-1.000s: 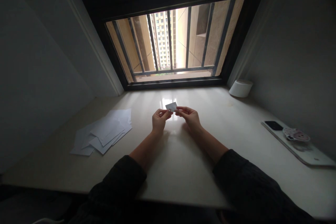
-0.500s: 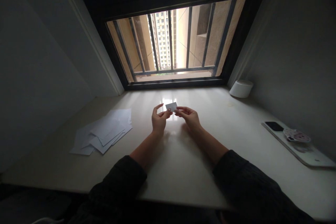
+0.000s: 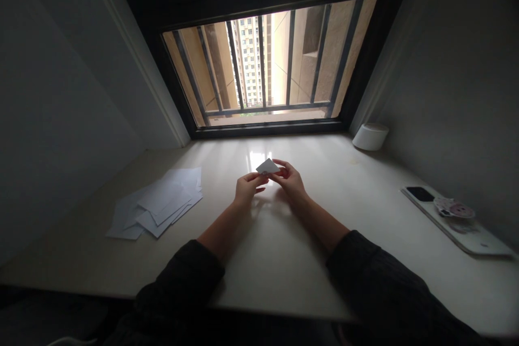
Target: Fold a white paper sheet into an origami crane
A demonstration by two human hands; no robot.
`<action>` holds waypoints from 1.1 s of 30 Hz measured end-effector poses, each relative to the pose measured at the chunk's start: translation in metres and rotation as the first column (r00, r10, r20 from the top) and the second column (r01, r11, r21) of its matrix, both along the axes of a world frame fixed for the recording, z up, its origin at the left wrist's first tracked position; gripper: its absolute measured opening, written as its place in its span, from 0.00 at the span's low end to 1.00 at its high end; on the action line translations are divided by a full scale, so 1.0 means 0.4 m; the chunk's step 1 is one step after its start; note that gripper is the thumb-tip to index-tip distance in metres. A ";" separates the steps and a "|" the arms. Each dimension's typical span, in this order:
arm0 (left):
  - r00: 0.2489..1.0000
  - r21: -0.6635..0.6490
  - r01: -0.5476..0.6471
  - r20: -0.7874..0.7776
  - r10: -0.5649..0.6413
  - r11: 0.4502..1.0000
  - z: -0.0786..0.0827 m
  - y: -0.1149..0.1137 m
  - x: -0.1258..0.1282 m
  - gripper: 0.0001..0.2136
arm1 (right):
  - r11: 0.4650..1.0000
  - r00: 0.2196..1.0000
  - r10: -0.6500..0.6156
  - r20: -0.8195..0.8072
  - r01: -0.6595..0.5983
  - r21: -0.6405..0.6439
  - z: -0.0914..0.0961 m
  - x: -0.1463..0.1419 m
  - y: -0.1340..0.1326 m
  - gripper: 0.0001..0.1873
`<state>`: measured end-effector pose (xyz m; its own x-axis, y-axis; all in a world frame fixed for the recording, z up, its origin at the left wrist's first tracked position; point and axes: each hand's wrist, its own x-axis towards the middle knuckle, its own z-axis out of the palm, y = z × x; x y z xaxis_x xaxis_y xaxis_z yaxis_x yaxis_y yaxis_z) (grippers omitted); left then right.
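Observation:
A small folded white paper is held just above the pale desk, in front of the window. My left hand pinches its lower left edge between thumb and fingers. My right hand pinches its right side with the fingertips. Both hands meet at the paper, wrists resting low over the desk. Dark sleeves cover both forearms.
A loose pile of white paper sheets lies on the desk at the left. A white round container stands at the back right corner. A phone with a round pink sticker lies at the right. A barred window is straight ahead.
The paper has turned from a level rectangle to a tilted, pointed shape. My left index finger, raised half a second ago, has come back down onto it.

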<state>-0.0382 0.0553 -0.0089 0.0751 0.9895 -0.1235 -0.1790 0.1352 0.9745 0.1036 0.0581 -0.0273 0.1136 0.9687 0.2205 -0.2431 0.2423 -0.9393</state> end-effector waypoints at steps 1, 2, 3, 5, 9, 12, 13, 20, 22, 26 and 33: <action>1.000 -0.003 0.001 -0.006 -0.001 1.000 0.002 -0.001 0.001 0.15 | 1.000 1.000 0.022 -0.018 -0.022 -0.003 0.000 -0.001 -0.001 0.33; 1.000 -0.006 0.004 -0.011 -0.005 1.000 0.003 -0.002 0.001 0.15 | 0.999 0.999 0.036 -0.032 -0.036 -0.006 0.001 -0.001 -0.002 0.32; 1.000 -0.007 0.007 -0.017 -0.007 1.000 0.005 -0.004 0.002 0.14 | 0.999 0.998 0.041 -0.045 -0.041 -0.010 0.000 -0.002 -0.003 0.32; 0.999 -0.003 0.009 -0.032 -0.009 1.000 0.008 -0.005 0.002 0.13 | 0.999 0.996 0.044 -0.074 -0.045 -0.019 0.000 -0.003 -0.002 0.30; 0.999 0.021 -0.005 -0.053 0.006 1.000 0.009 -0.004 0.003 0.12 | 0.998 0.992 0.046 -0.117 -0.050 -0.036 0.001 -0.005 0.001 0.26; 0.998 0.023 -0.020 -0.060 0.021 1.000 0.008 -0.001 0.000 0.13 | 0.998 0.995 0.037 -0.093 -0.042 -0.048 0.003 -0.003 0.002 0.24; 0.998 0.024 -0.024 -0.059 0.025 0.999 0.008 0.000 -0.002 0.14 | 0.998 0.996 0.038 -0.081 -0.042 -0.050 0.004 -0.002 0.002 0.25; 0.998 0.014 -0.044 -0.044 0.044 0.999 0.016 0.002 -0.009 0.16 | 0.997 0.995 0.078 -0.059 -0.080 -0.024 0.017 -0.003 -0.004 0.26; 0.998 0.010 -0.041 -0.043 0.041 0.999 0.014 0.003 -0.008 0.16 | 0.997 0.995 0.078 -0.055 -0.079 -0.018 0.016 -0.004 -0.005 0.26; 0.997 0.034 -0.041 -0.070 0.043 0.999 0.005 0.010 -0.011 0.17 | 0.992 0.993 0.115 0.028 -0.114 -0.050 0.003 -0.003 -0.004 0.26; 0.954 0.173 -0.007 -0.295 0.058 0.985 -0.005 0.031 -0.027 0.14 | 0.988 0.988 0.130 0.088 -0.121 -0.097 -0.026 0.009 0.019 0.27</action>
